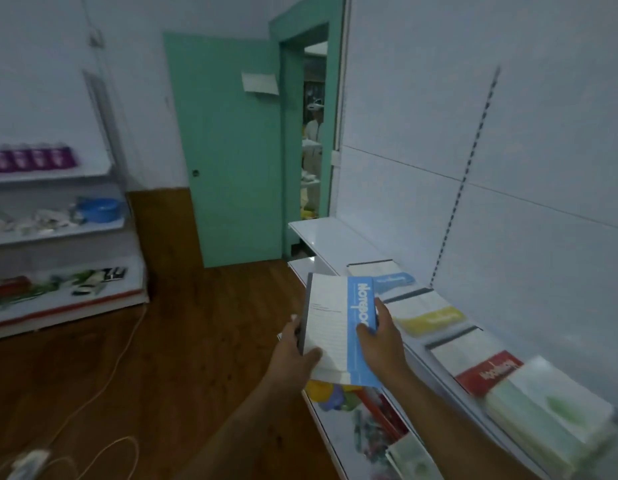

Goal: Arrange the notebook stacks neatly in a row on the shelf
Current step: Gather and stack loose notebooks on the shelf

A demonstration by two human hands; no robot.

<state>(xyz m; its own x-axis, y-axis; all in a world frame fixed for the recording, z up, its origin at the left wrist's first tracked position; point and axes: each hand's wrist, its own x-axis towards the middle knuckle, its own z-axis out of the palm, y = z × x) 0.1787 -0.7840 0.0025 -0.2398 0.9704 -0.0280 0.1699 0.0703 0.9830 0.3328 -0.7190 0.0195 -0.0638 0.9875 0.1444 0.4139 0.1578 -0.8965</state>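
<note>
Stack (338,327) of blue-banded notebooks sits in both your hands, out over the aisle and just left of the shelf (332,233). Your left hand (295,351) grips the near spine corner, thumb on the cover; your right hand (380,341) clamps the blue edge. Its long axis runs away from you, roughly parallel to the shelf front. On the shelf, the blue stack (387,277), yellow stack (427,313) and red stack (480,362) lie in a row, long axes pointing to the back wall. Free shelf surface shows beyond the blue stack, ahead and right; your right hand is nearer. Expect to turn the stack to match the row.
</note>
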